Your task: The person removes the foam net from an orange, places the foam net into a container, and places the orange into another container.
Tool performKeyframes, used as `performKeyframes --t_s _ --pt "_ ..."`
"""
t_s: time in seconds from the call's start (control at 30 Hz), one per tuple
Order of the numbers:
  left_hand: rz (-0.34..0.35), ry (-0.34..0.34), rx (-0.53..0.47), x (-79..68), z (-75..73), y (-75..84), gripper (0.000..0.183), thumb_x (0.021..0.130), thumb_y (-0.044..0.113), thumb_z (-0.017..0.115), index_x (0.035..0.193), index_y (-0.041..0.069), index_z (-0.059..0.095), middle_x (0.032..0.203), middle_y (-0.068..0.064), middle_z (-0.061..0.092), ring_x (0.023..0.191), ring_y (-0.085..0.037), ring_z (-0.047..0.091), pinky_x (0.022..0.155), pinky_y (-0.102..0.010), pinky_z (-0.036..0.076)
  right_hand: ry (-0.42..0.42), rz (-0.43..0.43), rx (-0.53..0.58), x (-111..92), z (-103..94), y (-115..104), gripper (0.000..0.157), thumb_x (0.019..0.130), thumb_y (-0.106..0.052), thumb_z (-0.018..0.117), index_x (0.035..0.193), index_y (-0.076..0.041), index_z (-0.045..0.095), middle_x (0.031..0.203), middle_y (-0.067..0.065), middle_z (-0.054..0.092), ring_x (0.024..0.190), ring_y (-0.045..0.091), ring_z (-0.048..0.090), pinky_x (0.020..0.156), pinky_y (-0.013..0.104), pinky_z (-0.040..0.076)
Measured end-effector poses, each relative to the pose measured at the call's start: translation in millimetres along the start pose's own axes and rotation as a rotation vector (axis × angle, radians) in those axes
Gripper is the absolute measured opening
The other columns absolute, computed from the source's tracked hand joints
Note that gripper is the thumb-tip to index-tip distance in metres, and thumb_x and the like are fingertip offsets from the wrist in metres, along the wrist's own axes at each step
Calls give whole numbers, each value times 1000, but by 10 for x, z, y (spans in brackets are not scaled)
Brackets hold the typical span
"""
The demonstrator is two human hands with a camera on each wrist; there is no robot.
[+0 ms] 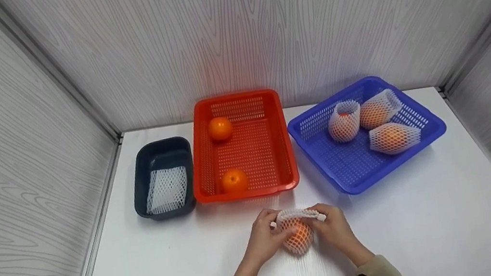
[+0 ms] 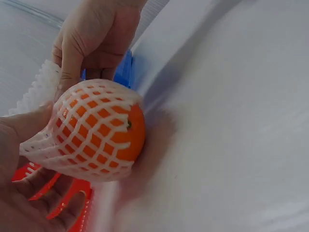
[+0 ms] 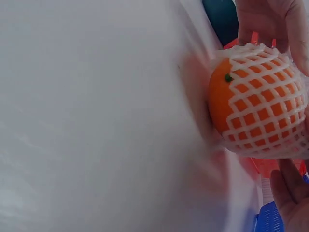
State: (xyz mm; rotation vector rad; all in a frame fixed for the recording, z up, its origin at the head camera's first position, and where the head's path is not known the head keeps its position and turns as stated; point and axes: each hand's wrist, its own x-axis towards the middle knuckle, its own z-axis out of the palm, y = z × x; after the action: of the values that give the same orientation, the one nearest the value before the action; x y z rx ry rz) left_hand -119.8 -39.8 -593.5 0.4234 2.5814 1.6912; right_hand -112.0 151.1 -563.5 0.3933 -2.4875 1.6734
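Note:
An orange [image 2: 137,133] sits inside a white foam net sleeve [image 1: 297,214], above the white table near its front. In both wrist views one end of the fruit, with its green stem spot [image 3: 228,77], shows bare past the sleeve's edge. On the left side, my left hand [image 1: 263,238] pinches the sleeve's upper rim, its thumb lying against the netted fruit. Opposite it, my right hand [image 1: 335,228] pinches the rim's other side. The rim is stretched between both hands. Some fingertips are hidden behind the net.
Behind the hands stands a red basket [image 1: 290,150] with two bare oranges [image 1: 221,128]. To its left, a dark bin [image 1: 138,193] holds foam net sleeves [image 1: 167,189]. At the right, a blue basket [image 1: 329,179] contains three netted oranges [image 1: 395,137]. Grey panels [image 1: 230,38] wall the table.

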Motion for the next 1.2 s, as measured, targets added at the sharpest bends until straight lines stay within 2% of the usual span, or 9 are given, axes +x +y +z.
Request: performKeyframes --t_s 0.13,0.3,0.4,0.5,0.6,0.77,0.83,1.0,1.2 --pt "-8 -12 20 -2 -37 -13 25 74 31 75 88 11 69 90 6 54 86 -11 53 71 -29 49 -31 -28 35 15 10 24 10 76 -1 70 86 -2 67 81 6 66 79 18 61 75 33 48" --pt "3 47 31 27 -51 18 7 74 13 74 79 11 69 82 7 56 79 -9 54 65 -24 50 -208 -32 129 4 -33 99 34 74 -3 73 105 1 63 102 10 61 98 20 55 86 37 43" --pt "-8 56 41 22 -34 33 8 75 8 72 79 12 66 81 8 55 77 -8 52 64 -22 49 -270 3 156 -23 -45 134 35 73 -4 74 105 2 64 111 13 57 106 20 52 90 38 41" --pt "1 64 44 21 -7 41 10 76 5 70 81 13 65 82 8 55 77 -8 52 64 -22 48 -245 10 179 -33 -37 146 22 73 -3 74 93 3 68 108 16 58 103 25 53 88 35 43" --pt "45 75 24 28 14 45 13 75 1 68 81 12 65 83 7 57 79 -8 53 65 -23 49 -188 -23 176 -24 -23 143 12 73 -2 73 84 1 70 101 16 60 97 30 56 83 32 46" --pt "82 69 -25 25 15 28 11 76 7 71 82 13 66 84 8 58 81 -9 55 68 -26 49 -122 -78 160 -13 -6 123 11 74 4 70 85 2 70 92 14 64 88 28 60 77 29 49" --pt "63 52 -49 15 5 12 13 76 13 73 86 14 66 87 8 57 84 -10 55 69 -27 49 -94 -69 156 -8 5 111 13 74 6 69 87 3 70 88 13 65 84 23 61 75 28 49" --pt "-6 -31 -75 -20 -27 -33 36 73 29 76 104 15 64 98 6 55 92 -11 52 74 -28 48 -34 17 156 4 47 75 10 76 4 69 85 0 70 78 9 66 74 14 60 67 26 49" --pt "-33 -70 -110 -6 -45 -45 28 74 29 75 94 11 69 96 3 57 89 -12 56 72 -25 50 -37 94 214 15 62 77 14 75 -3 72 88 2 70 82 8 67 73 13 60 63 24 49"
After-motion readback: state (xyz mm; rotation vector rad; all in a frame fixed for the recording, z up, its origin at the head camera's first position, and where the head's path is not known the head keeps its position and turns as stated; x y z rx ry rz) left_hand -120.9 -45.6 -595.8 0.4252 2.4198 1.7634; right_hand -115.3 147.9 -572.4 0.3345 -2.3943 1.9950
